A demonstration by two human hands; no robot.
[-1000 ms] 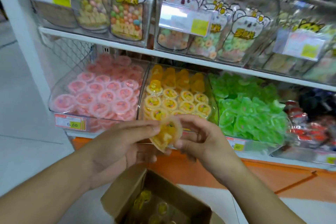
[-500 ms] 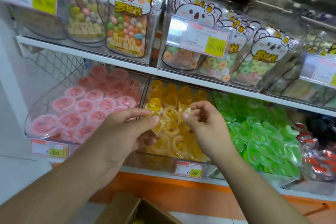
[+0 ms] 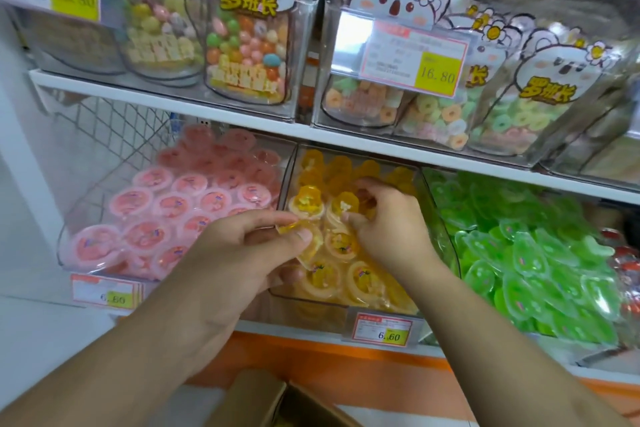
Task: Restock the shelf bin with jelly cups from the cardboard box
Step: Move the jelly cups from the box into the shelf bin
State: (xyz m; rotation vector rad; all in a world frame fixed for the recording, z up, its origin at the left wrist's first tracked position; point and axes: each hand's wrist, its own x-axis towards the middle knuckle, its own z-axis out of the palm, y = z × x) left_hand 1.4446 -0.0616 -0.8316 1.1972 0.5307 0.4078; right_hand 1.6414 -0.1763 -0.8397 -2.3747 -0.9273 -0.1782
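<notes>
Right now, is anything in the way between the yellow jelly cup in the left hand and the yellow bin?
Nothing visible blocks it. The left hand pinches the jelly cup right at the open yellow bin. The right hand is already inside, to the cup's right.

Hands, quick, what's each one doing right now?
Left hand: pinching a yellow jelly cup.
Right hand: fingers curled on a yellow jelly cup in the bin.

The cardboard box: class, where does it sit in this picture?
In the head view the cardboard box shows at the bottom edge, centre, below the orange shelf base and between the person's two forearms, under the yellow jelly bin.
</notes>
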